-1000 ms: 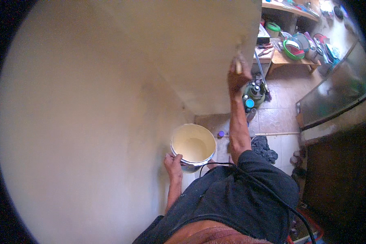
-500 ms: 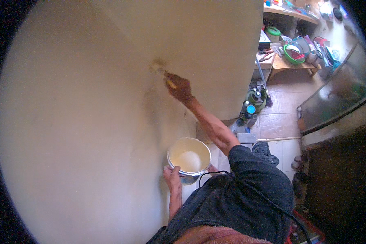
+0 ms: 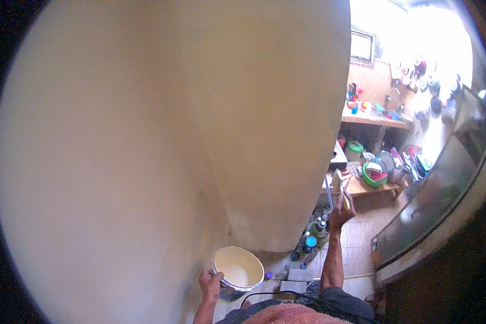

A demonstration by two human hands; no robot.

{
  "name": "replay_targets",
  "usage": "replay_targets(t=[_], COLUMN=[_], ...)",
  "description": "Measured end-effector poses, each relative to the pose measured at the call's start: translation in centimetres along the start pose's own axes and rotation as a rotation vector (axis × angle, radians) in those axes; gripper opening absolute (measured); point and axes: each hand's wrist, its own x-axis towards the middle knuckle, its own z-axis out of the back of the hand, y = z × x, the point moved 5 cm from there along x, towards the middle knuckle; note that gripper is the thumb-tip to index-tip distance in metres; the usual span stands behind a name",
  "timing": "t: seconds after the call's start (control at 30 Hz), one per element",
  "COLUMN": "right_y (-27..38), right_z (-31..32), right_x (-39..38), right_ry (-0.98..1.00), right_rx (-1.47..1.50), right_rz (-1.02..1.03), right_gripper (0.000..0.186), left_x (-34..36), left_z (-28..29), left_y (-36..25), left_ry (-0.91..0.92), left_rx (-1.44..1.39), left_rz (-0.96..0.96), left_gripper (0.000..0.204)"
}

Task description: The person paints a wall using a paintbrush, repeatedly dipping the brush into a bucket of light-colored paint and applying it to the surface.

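Observation:
In my left hand is the rim of a white bucket, the fingers closed round its near-left side. Pale cream paint lies inside the bucket, which hangs beside the wall at my left. My right hand is raised out to the right, away from the wall, and is closed on a paintbrush with a yellow handle. The brush's pale head points up, apart from any surface. A cream wall fills the left and middle of the view and bends at an inner corner.
Several bottles and a blue-lidded jar stand on the tiled floor past the wall's edge. Farther back, a low wooden table bears a green basin with dishes. A counter is behind it. A dark glazed panel leans at the right.
My right hand has moved the brush off the wall and over to the right. The view has tilted up, showing more of the counter and a window. My left hand still grips the bucket.

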Motion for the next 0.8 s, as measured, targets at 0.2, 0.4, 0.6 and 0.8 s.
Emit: replay_targets(t=[0.2,0.4,0.6,0.8], right_y=[5.7,9.3,12.4,10.6], right_z=[0.1,-5.0,-7.4,-9.0], right_x=[-2.2,-5.5,-9.8,-13.5], right_ry=[0.249,0.926,1.294,1.455], right_rx=[0.264,0.036,0.042,-0.196], right_rz=[-0.347,-0.253,-0.123,0.015], right_gripper=[0.012,0.032,0.037,0.033], left_x=[-1.5,0.0,-2.2,-1.5], left_z=[0.4,-0.3,0.1,-1.1], left_y=[-7.1,-13.8,-19.2,-19.7], left_ry=[0.098,0.175,0.225,0.248], left_rx=[0.09,0.337,0.029,-0.073], left_rz=[0.073,-0.029,-0.045,-0.021], left_gripper=[0.028,0.028,0.019,0.017])
